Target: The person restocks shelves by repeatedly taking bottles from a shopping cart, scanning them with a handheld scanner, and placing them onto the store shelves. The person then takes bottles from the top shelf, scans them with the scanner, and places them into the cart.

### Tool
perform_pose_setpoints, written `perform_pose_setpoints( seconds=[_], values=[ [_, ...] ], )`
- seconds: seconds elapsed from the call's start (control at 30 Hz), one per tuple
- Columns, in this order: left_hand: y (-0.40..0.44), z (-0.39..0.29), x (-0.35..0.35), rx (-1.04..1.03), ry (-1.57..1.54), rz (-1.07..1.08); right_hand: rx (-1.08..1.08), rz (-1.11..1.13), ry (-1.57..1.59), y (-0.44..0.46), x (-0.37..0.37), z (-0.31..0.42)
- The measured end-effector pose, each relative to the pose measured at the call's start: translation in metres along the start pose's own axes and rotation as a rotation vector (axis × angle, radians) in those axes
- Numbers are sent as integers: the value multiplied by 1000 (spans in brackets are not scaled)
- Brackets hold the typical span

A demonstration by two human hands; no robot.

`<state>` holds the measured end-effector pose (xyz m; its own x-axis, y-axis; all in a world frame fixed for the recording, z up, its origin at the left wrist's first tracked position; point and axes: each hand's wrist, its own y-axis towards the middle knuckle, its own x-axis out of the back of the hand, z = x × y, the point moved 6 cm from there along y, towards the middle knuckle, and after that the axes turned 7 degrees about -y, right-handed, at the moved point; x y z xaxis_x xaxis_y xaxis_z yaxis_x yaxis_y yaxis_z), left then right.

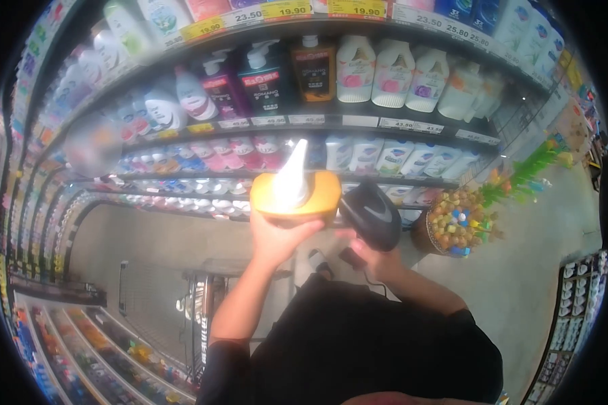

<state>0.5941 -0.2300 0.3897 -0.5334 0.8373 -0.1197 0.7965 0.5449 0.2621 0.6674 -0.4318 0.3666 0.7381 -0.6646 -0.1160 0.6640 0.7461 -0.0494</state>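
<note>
In the middle of the head view, my left hand (275, 237) is closed around a yellow pump bottle (325, 194). Its white pump top (294, 181) points up and away from me, towards the shelves. My right hand (377, 260) grips a black handheld barcode scanner (373, 214), and a thin dark cord hangs below that hand. The scanner's head is right beside the bottle's right end; whether they touch I cannot tell. Fingers of both hands are partly hidden by what they hold. The bottle's label faces away from my view.
Ahead, a shelf (344, 122) carries dark pump bottles (263, 81) and white jugs (393, 74). A shopping cart (152, 297) stands at lower left. On the right is a round planter-like display (452, 223) with green leaves. Low shelving (94, 331) lines the lower left.
</note>
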Motion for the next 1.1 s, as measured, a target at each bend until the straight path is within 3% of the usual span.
perform_pose_setpoints(
  seconds=[0.1,0.17,0.27,0.33,0.37,0.5,0.67,1.1],
  values=[
    [47,14,-6,-63,-14,46,67,1,171,42,10,-4],
    [73,18,-7,-116,3,36,292,-2,346,69,11,9],
    [113,-2,-16,-258,67,-12,229,-18,162,99,25,8],
    [136,-6,-20,-340,181,32,119,-157,512,113,18,32],
    [147,-4,-23,-250,151,66,184,-151,493,121,21,37],
    [182,-5,-38,-410,234,107,289,-212,521,145,26,50],
    [201,-10,-48,-606,372,103,259,-350,575,161,36,44],
    [228,0,-61,-693,458,-8,363,-245,700,209,57,40]
  ],
)
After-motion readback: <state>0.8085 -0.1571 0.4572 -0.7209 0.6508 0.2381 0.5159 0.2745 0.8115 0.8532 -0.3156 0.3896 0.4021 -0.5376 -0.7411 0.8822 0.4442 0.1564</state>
